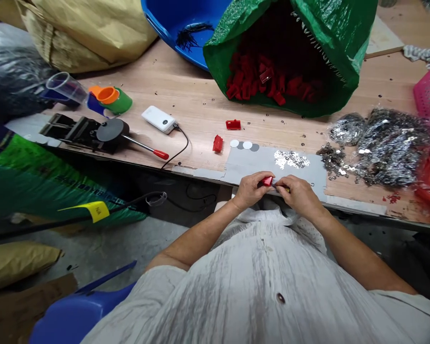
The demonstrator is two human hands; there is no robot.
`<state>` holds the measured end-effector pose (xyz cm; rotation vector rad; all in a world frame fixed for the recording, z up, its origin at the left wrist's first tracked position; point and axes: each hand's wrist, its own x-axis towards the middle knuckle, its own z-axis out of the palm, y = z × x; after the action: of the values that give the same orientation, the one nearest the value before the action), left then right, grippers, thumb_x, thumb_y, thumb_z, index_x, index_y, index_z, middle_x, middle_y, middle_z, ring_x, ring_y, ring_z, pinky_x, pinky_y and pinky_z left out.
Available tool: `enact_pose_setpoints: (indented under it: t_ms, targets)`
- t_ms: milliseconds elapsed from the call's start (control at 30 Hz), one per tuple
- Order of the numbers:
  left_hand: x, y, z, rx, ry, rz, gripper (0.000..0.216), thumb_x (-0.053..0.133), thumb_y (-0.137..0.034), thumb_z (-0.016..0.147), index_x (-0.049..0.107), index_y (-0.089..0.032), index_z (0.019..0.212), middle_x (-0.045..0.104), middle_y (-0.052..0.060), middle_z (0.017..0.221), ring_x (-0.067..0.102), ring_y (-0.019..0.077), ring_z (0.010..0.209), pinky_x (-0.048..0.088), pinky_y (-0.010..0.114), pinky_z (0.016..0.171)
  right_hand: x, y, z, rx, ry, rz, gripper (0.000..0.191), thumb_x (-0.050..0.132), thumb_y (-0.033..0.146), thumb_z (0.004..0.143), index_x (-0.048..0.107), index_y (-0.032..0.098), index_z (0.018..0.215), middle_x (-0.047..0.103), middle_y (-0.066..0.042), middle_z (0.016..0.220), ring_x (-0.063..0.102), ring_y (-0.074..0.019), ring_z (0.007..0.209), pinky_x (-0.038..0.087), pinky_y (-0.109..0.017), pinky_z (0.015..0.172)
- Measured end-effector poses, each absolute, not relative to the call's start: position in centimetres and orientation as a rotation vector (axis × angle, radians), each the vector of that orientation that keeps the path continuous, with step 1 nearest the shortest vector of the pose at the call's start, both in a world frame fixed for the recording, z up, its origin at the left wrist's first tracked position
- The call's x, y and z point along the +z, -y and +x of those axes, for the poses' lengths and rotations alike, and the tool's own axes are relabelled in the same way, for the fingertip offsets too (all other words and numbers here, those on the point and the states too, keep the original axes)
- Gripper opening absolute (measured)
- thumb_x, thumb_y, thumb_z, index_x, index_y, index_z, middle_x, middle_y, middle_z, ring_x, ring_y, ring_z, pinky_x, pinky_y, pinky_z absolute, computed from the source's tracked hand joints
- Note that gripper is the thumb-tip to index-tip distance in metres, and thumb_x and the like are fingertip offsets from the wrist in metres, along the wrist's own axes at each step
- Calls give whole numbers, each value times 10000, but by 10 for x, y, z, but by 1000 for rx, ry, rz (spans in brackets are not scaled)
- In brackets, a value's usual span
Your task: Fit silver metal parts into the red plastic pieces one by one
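Note:
Close to the table's front edge, my left hand [251,190] is closed around a small red plastic part [267,181]. My right hand [298,193] grips what looks like a small screwdriver [287,189] with a yellow and dark handle. Its thin shaft points left and meets the red part; the contact itself is too small to make out. Under and beyond both hands lies a grey mat [258,165] carrying a pile of small shiny metal pieces [291,159]. Two more red plastic parts, one lying flat [233,124] and one tilted [218,143], rest on the table left of the mat.
A green sack [215,52] of red parts lies open at the back, beside a blue basin [165,28]. Bagged metal pieces [390,143] and a pink basket [428,91] are at right. Leftward are a white power bank [159,118] and a lever press [111,134].

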<state>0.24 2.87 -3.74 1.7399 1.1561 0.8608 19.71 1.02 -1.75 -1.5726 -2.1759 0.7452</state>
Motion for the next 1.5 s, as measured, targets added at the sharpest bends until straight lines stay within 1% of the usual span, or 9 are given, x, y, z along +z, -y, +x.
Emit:
enact_pose_setpoints:
  t_ms: [233,367,633,733,867,1033,1300,1433,1500]
  targets:
    - [-30,-23,4,884,-1166,1709,279,792,-282,741,670,-211,981,712,34,988,652,195,943,479,307,906,-20,-3,197,670,2208,-1523,167,513,255,942,667,231,1002,673,-60,923,648,-223,857,479,-332,736]
    - [-20,-16,3,1064,-1151,1340,342,820,-333,708,602,-203,937,666,10,935,649,172,917,474,302,905,-10,2,203,745,2045,-1407,203,463,319,975,601,230,1094,671,-70,983,649,-205,826,497,-332,735]
    - [5,-3,9,1038,-684,372,329,748,-416,817,521,-179,797,701,10,834,734,208,928,476,413,1045,21,12,197,993,2030,-1323,460,371,412,1027,415,277,1465,668,25,725,631,-164,682,489,-300,719]
    - [9,2,14,1008,-674,259,236,672,-376,891,593,-160,839,719,38,852,731,190,881,517,379,989,27,14,191,880,2092,-1355,451,386,431,1018,484,285,1433,692,9,752,654,-180,700,489,-302,699]
    - [11,6,20,1002,-648,163,186,588,-307,952,626,-151,859,709,37,852,703,144,802,553,332,909,30,16,188,778,2103,-1363,397,408,432,1009,571,284,1340,749,-34,995,696,-210,812,505,-323,731]
    - [13,10,24,1018,-657,114,185,610,-299,942,639,-142,849,684,29,836,679,119,790,536,332,984,24,16,187,702,2045,-1382,336,434,416,1001,631,283,1239,744,-39,1123,703,-229,900,512,-342,786]
    - [10,13,28,1016,-682,121,180,679,-295,893,618,-148,808,708,34,846,713,166,872,508,441,1065,6,15,189,870,1859,-1365,369,390,449,1017,703,270,1100,735,-24,888,675,-185,765,495,-290,712]
    - [-1,21,16,889,-761,145,209,742,-302,839,592,-158,827,720,49,865,736,233,930,551,486,993,0,19,204,972,1835,-1461,401,385,474,1016,683,257,1172,629,13,655,591,-162,605,439,-271,609]
    - [-11,26,9,802,-845,145,224,757,-299,825,584,-158,833,718,57,859,745,244,915,579,461,949,-5,20,220,905,1785,-1561,380,423,471,999,684,237,1146,615,12,648,571,-162,590,420,-274,592]
